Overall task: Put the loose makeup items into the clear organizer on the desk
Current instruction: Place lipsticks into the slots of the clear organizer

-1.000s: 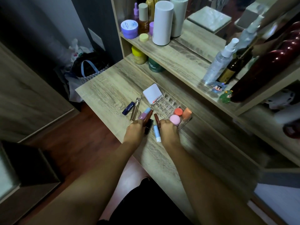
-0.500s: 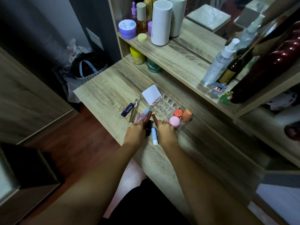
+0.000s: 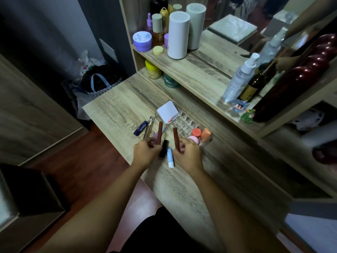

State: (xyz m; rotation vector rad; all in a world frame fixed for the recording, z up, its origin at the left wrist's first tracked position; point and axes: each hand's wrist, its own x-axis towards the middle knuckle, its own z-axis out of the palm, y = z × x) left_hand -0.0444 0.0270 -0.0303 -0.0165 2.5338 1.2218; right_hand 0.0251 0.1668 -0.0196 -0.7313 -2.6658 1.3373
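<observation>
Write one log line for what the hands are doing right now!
left hand: holds brown tube | right hand: holds second brown tube | clear organizer: slots empty | black tube, blue stick: on desk

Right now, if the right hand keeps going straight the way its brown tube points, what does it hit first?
Most likely the clear organizer. The right hand holds a brown tube aimed up and away toward its empty grid slots, though depth is hard to judge.

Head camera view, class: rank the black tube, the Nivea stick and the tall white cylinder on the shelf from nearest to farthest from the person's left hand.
1. Black tube: on the desk just right of the left hand.
2. Nivea stick: farther back, lying at the left of the loose items.
3. Tall white cylinder: up on the shelf, far behind.
</observation>
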